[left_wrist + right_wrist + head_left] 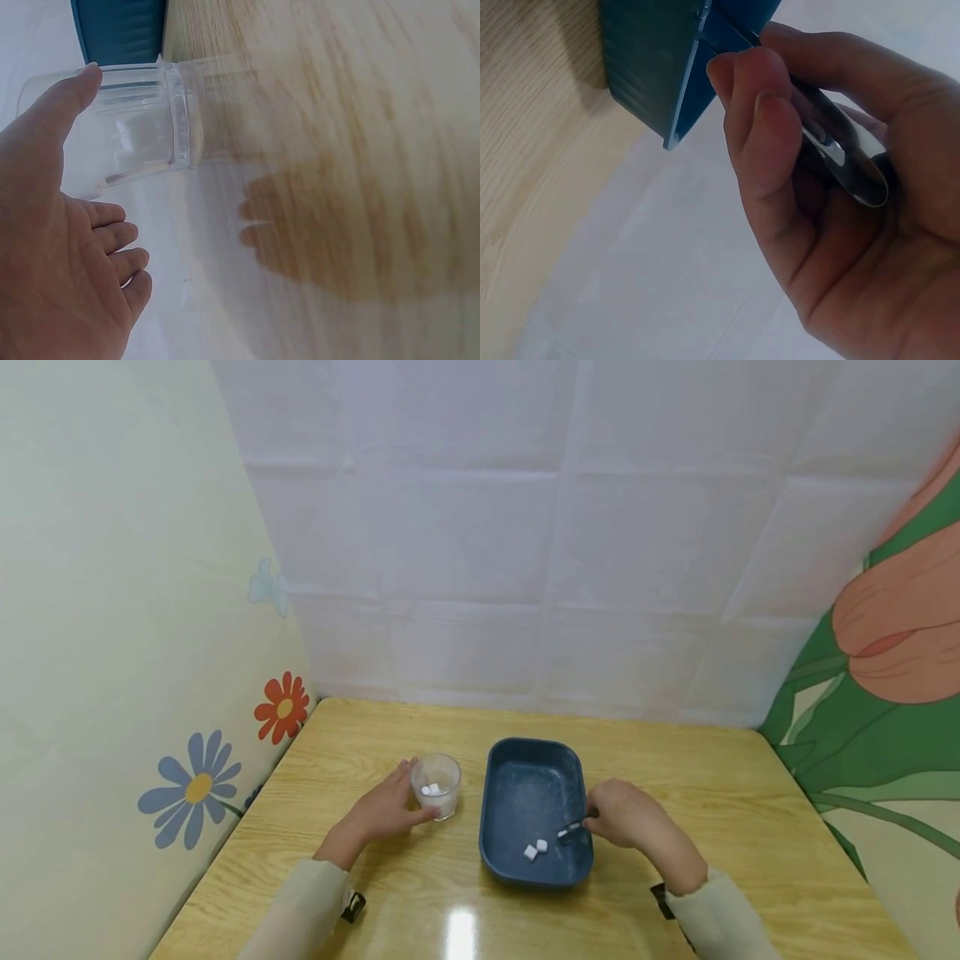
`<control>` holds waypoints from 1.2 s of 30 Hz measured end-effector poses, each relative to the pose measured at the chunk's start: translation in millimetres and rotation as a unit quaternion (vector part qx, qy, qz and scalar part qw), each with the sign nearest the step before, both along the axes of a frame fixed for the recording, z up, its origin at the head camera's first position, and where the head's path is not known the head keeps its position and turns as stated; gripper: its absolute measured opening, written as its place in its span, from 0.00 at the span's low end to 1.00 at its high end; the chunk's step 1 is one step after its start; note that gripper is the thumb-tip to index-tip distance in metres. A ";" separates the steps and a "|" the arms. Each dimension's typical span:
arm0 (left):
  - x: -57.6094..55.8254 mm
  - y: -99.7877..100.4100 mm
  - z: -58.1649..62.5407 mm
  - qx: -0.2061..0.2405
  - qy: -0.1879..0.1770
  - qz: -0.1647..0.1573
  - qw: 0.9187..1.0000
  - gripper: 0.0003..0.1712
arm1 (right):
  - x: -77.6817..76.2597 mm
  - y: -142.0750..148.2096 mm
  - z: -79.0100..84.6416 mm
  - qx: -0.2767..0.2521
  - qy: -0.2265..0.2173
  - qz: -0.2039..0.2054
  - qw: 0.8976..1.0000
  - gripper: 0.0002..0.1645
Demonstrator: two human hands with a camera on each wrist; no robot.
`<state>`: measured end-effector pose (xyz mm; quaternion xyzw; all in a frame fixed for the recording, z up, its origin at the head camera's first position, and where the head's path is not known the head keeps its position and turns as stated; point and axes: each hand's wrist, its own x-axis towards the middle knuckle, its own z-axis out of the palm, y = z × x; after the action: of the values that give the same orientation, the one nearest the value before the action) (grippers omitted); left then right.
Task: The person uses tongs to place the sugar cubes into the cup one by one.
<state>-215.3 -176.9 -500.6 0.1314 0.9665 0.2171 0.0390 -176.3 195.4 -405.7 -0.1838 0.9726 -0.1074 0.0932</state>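
Note:
My left hand holds a clear glass standing on the table, thumb on its near side and fingers on its far left side. Small white cubes lie inside the glass. In the left wrist view the thumb lies along the glass wall. A dark blue tray stands to the right. Over its right rim my right hand grips metal tweezers, their tips low inside the tray. Something white shows at the tips; I cannot tell whether it is a cube. Two white cubes lie nearby on the tray floor.
All this stands on a wooden table. A white sheet hangs behind it. Flower-printed panels stand at the left and right. The tray's raised walls surround the loose cubes.

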 end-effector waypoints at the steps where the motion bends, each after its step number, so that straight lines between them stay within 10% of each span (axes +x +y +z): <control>1: 0.0 0.0 0.3 0.001 0.001 0.000 1.000 0.62 | 0.0 -0.1 0.3 0.000 -0.002 0.000 1.000 0.13; 36: 1.8 1.7 2.4 0.000 0.000 -0.002 1.000 0.61 | -0.7 0.6 4.8 -0.019 0.028 0.015 0.999 0.07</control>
<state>-213.5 -175.2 -498.2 0.1332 0.9664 0.2165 0.0392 -177.0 196.0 -400.9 -0.2035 0.9697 -0.1193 0.0636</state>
